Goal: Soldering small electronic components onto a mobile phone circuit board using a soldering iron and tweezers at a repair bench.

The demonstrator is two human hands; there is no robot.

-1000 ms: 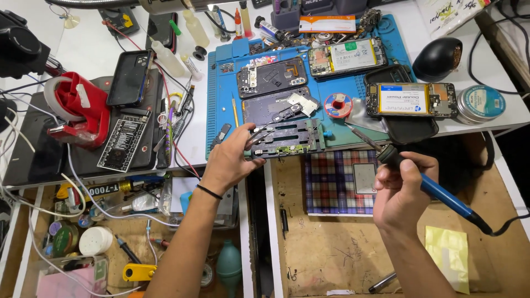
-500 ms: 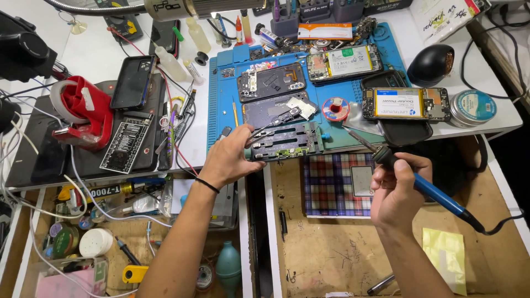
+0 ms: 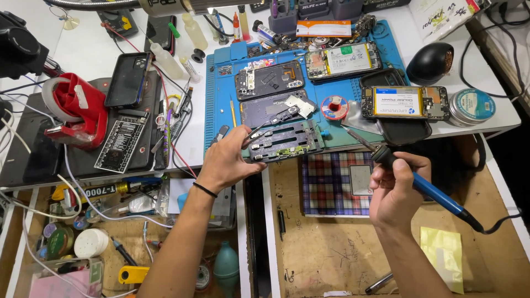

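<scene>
We hold the dark board holder [image 3: 284,144] at the near edge of the blue work mat [image 3: 221,105], its long axis running left to right. Our left hand [image 3: 229,160] is at the holder's left end, fingers closed on thin tweezers [image 3: 265,126] that angle up and right over it. The soldering iron [image 3: 419,185] sits in our right hand [image 3: 395,193], fingers wrapped tight round its blue handle, tip aimed up-left toward the holder's right end but clear of it. So the left hand is nearer, and the holder lies left of the iron tip. Beyond lie opened phones [image 3: 406,102], a solder spool [image 3: 334,106] and a plaid cloth [image 3: 337,182]. Against the earlier frames, both hands sit much as they did.
</scene>
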